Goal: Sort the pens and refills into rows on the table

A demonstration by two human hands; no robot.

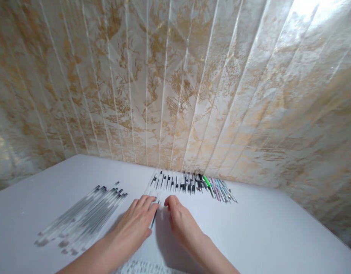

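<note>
My left hand point(138, 215) lies palm down over the white table, its fingers stretched out and slightly apart. A thin dark pen refill point(155, 216) shows along its inner side, close to the index fingertip and thumb; I cannot tell whether it is gripped. Just to the right is my right hand point(178, 215), with the fingers curled in and pressed together. What those fingers hold, if anything, is hidden. Beyond both hands, a row of clear pens with black parts point(169, 183) lies side by side.
On the left lies a spread bundle of clear pen barrels point(86, 217) with dark ends. Right of the row are a bright green pen point(206, 181) and several pastel pens point(221, 190). A gold-patterned, pleated sheet point(164, 83) rises behind the white table point(263, 232).
</note>
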